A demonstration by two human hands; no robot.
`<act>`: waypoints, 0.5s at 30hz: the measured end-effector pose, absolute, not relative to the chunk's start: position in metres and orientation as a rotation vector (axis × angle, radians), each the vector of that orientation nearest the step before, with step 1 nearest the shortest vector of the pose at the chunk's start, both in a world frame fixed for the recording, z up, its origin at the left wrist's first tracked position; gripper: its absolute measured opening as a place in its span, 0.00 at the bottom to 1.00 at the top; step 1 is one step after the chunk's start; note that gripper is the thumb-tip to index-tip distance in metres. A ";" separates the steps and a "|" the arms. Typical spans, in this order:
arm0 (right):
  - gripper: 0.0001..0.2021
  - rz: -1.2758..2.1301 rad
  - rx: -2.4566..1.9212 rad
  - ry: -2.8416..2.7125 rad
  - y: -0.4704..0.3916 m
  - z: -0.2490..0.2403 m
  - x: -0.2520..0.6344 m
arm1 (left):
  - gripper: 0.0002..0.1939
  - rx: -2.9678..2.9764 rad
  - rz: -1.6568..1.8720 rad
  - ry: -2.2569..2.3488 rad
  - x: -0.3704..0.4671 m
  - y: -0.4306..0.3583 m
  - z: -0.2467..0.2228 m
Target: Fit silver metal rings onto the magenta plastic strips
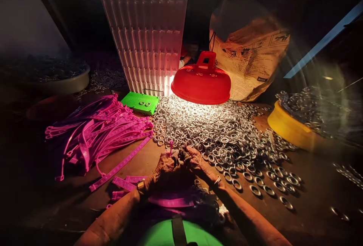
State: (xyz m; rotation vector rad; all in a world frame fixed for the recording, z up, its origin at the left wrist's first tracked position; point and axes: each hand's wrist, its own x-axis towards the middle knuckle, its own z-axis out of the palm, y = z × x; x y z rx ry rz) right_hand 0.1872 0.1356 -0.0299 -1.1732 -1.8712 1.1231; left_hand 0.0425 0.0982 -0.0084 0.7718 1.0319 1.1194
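My left hand [167,162] is closed at the near edge of a heap of metal rings [198,121], with the end of a pink strap [171,147] standing up from its fingers. Beside it, my right hand [195,158] has its fingers pressed together. Something dark and cloth-like lies at the fingertips of both hands; what else the right fingers hold is too small to tell. A pile of pink straps [104,129] lies to the left. More pink straps [171,201] lie below my wrists.
A red lamp [201,83] hangs low over the rings. Behind stand a ribbed panel [150,38] and a paper sack [252,61]. A green perforated block [136,101] carries two rings. At right is a yellow basin [289,125] of metal parts; at left, a pale basin [73,83].
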 end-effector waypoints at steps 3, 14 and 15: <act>0.08 1.341 -1.196 -1.776 0.132 -0.029 0.185 | 0.13 0.783 1.087 0.918 0.042 0.095 -0.007; 0.03 0.609 -1.045 -2.080 0.119 -0.039 0.177 | 0.15 0.893 0.914 1.036 0.017 0.103 -0.034; 0.03 0.642 -1.029 -2.067 0.119 -0.035 0.175 | 0.15 0.897 0.911 1.015 0.014 0.098 -0.032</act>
